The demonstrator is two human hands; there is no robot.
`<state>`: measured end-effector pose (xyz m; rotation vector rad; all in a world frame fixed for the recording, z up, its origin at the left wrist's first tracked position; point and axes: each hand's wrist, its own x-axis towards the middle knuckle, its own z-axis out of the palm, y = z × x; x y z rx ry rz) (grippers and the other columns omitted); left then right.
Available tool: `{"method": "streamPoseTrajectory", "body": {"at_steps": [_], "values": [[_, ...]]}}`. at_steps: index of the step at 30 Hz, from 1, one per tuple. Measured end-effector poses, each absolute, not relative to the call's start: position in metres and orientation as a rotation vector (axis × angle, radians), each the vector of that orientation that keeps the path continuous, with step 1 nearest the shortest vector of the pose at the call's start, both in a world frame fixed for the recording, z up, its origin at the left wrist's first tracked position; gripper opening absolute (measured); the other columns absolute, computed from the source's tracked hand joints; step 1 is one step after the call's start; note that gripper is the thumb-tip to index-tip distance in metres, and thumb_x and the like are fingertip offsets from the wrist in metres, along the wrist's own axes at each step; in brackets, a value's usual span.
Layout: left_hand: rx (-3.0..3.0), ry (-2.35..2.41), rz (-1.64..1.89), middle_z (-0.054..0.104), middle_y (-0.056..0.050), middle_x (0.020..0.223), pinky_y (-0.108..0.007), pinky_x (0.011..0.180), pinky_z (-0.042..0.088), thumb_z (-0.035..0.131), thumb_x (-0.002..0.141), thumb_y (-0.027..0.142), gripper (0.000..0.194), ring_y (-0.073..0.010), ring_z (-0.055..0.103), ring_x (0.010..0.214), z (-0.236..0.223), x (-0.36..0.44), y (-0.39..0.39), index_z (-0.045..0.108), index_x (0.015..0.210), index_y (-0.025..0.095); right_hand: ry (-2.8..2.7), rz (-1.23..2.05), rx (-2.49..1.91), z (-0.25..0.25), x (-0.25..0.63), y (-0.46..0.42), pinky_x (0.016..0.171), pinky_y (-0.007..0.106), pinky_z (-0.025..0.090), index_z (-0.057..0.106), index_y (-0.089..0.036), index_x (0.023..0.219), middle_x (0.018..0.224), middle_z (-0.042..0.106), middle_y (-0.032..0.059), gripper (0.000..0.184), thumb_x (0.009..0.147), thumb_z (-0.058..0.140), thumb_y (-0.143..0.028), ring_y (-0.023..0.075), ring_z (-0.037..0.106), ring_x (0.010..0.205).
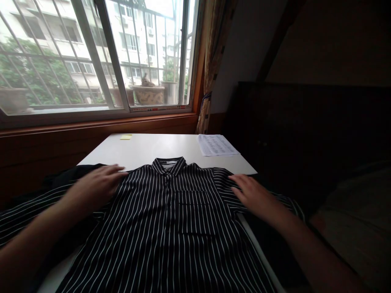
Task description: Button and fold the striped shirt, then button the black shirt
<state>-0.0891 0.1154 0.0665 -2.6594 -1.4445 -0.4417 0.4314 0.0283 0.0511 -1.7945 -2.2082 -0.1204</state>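
Note:
A black shirt with thin white stripes lies front side up, its collar toward the window and its buttons done up. A chest pocket shows right of the button row. My left hand, slightly blurred, is over the shoulder and sleeve at the left with its fingers stretched out. At the other shoulder, my right hand has its fingers apart over the striped sleeve. Whether either palm touches the cloth I cannot tell. Both sleeves run outward past the table's sides, partly behind my forearms.
The shirt lies on a white table. Near its far edge are a yellow sticky note and printed sheets of paper. Beyond stand a barred window and a tied curtain. Dark cloth lies at the left edge.

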Motion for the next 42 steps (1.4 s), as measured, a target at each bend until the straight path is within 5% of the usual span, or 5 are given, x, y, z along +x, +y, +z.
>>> {"method": "streamPoseTrajectory", "body": {"at_steps": [10, 14, 18, 30, 42], "values": [[-2.79, -1.579, -0.231, 0.021, -0.008, 0.167, -0.071, 0.117, 0.014, 0.036, 0.102, 0.057, 0.058, -0.0368, 0.017, 0.154, -0.036, 0.054, 0.183, 0.04, 0.153, 0.029, -2.346, 0.128, -1.832, -0.027, 0.3, 0.157, 0.123, 0.046, 0.02, 0.041, -0.013, 0.153, 0.163, 0.032, 0.0138, 0.065, 0.102, 0.04, -0.053, 0.0298, 0.024, 0.152], [-2.828, -1.605, -0.273, 0.033, -0.004, 0.163, -0.072, 0.113, 0.024, 0.042, 0.098, 0.065, 0.057, -0.04, 0.028, 0.149, -0.027, 0.028, 0.203, 0.048, 0.147, 0.037, -2.246, 0.099, -1.912, -0.034, 0.323, 0.174, 0.121, 0.049, 0.022, 0.044, -0.013, 0.151, 0.162, 0.034, 0.0154, 0.067, 0.1, 0.042, -0.057, 0.0329, 0.029, 0.149], [-2.778, -1.651, -0.431, 0.058, -0.004, 0.142, -0.047, 0.11, 0.043, 0.038, 0.103, 0.051, 0.042, -0.0278, 0.054, 0.13, -0.012, 0.016, 0.223, 0.059, 0.135, 0.034, -2.176, 0.031, -1.906, -0.029, 0.33, 0.185, 0.118, 0.044, 0.028, 0.055, -0.015, 0.142, 0.152, 0.049, 0.0151, 0.053, 0.101, 0.045, -0.046, 0.0305, 0.04, 0.141], [-2.373, -2.068, -0.643, 0.073, -0.006, 0.106, -0.036, 0.09, 0.05, 0.062, 0.09, 0.031, 0.032, -0.0269, 0.062, 0.105, -0.032, 0.018, 0.301, 0.065, 0.121, 0.025, -2.156, -0.048, -1.805, -0.038, 0.288, 0.23, 0.114, 0.038, 0.034, 0.063, -0.016, 0.135, 0.144, 0.057, 0.0115, 0.042, 0.1, 0.047, -0.033, 0.0265, 0.048, 0.133], [-2.296, -1.781, -0.839, 0.064, -0.013, 0.122, -0.049, 0.096, 0.047, 0.051, 0.095, 0.022, 0.031, -0.0352, 0.051, 0.118, -0.036, 0.027, 0.303, 0.064, 0.123, 0.022, -2.228, 0.038, -1.827, -0.045, 0.32, 0.229, 0.123, 0.043, 0.02, 0.047, -0.021, 0.15, 0.161, 0.038, 0.0035, 0.055, 0.103, 0.037, -0.048, 0.0233, 0.029, 0.149]]}}
